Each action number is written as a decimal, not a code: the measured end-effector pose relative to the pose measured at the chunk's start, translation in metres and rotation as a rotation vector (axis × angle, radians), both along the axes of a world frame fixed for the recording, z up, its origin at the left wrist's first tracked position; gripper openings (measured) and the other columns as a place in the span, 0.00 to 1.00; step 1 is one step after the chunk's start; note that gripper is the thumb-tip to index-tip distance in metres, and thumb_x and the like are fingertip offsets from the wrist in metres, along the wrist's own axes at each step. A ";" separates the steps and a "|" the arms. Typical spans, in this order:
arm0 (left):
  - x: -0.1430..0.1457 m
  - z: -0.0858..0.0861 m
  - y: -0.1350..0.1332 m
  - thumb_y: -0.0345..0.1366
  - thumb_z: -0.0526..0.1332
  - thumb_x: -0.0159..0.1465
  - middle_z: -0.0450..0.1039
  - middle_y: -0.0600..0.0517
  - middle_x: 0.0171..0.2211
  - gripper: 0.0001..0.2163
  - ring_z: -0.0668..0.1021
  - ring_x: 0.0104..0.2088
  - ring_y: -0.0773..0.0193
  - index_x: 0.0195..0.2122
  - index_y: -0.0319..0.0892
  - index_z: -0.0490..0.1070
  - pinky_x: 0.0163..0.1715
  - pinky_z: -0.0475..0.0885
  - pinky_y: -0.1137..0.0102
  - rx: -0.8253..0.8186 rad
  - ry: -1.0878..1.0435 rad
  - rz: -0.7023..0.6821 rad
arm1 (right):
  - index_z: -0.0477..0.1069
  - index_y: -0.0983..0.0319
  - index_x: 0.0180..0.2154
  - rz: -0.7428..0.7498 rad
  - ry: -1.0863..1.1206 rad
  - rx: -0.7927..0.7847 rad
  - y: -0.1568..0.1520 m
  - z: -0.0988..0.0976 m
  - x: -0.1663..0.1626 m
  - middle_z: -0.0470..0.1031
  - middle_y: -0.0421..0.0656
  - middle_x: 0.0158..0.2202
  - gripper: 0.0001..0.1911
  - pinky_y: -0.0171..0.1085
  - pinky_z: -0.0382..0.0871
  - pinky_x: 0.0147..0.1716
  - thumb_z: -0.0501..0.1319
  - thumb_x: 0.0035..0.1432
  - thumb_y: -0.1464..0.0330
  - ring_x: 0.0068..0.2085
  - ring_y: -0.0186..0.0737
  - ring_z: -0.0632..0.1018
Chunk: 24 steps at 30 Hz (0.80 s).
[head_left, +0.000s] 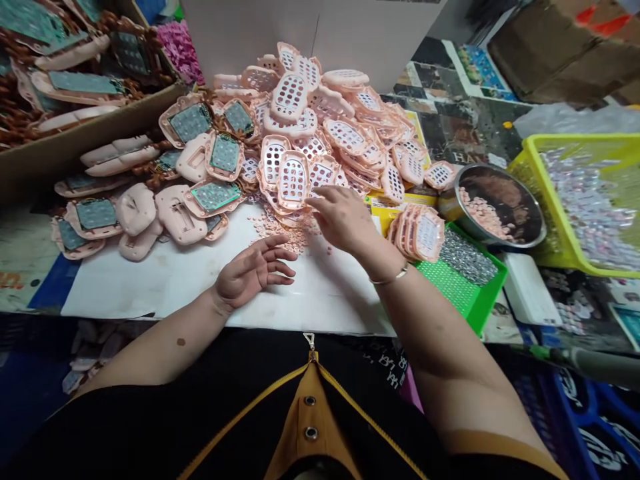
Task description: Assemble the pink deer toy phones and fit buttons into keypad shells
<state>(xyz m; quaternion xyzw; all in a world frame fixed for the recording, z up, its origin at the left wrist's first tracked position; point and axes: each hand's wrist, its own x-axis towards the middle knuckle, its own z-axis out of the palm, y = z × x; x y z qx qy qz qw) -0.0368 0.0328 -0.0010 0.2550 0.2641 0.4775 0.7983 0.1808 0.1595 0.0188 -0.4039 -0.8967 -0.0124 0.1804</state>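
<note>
My left hand (256, 270) hovers palm inward over the white work surface, its fingers apart with nothing in them. My right hand (345, 217) reaches toward the pile with fingers stretched out; the fingertips are at the edge of a pink plastic keypad shell (294, 180) with rows of holes. Whether they touch it I cannot tell. Between the hands lie many small pink button pieces (287, 237). To the left are assembled pink shells with green circuit boards (217, 195), some turned over to a smooth pink back (136, 209).
A cardboard box (90, 130) of shells stands at left. At right are a stack of shells (417, 232), a green tray (453, 293) holding small silvery screws, a metal bowl (533, 233) of pink pieces, and a yellow basket (585, 263) with shiny packets.
</note>
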 end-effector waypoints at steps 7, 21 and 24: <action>-0.002 0.000 0.000 0.48 0.76 0.52 0.81 0.47 0.39 0.25 0.83 0.34 0.60 0.48 0.42 0.76 0.38 0.80 0.64 -0.048 -0.023 0.102 | 0.75 0.59 0.40 0.020 -0.078 0.053 0.010 -0.012 -0.032 0.81 0.50 0.42 0.17 0.55 0.65 0.57 0.48 0.68 0.74 0.44 0.49 0.75; 0.020 -0.001 -0.029 0.33 0.79 0.42 0.70 0.41 0.61 0.35 0.62 0.68 0.39 0.53 0.45 0.73 0.70 0.48 0.49 0.531 0.868 0.452 | 0.72 0.58 0.34 0.086 0.837 -0.667 -0.136 0.036 -0.014 0.79 0.38 0.29 0.10 0.36 0.75 0.32 0.67 0.60 0.60 0.30 0.34 0.78; 0.022 -0.004 -0.027 0.32 0.77 0.45 0.69 0.41 0.62 0.38 0.68 0.64 0.43 0.59 0.46 0.70 0.68 0.57 0.52 0.491 0.796 0.437 | 0.76 0.60 0.40 0.000 0.835 -0.623 -0.124 0.016 0.000 0.82 0.43 0.34 0.15 0.41 0.77 0.37 0.63 0.64 0.55 0.34 0.39 0.80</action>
